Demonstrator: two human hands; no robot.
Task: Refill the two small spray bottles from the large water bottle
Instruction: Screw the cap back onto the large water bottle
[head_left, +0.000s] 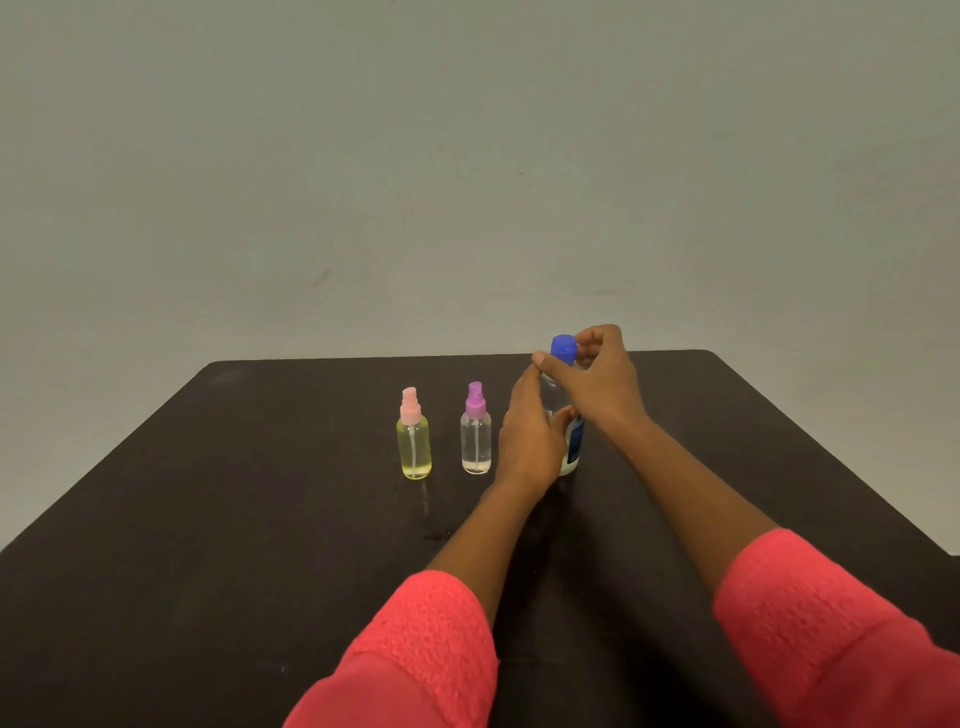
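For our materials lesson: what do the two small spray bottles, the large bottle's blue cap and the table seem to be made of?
Yellow spray bottle and clear spray bottle: glossy see-through bodies, plastic or glass; the inner tube shows through. Pink pump and purple pump: matt-looking plastic. Blue cap: opaque plastic, evenly coloured. Table: dark, possibly wood or laminate; faintly mirrors the bottles.

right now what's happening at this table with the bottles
A person is working on the large water bottle: the left hand grips its body and the right hand pinches its blue cap, which sits on the neck. The pink-topped spray bottle and the purple-topped spray bottle stand upright to its left on the dark table, untouched, tops on.
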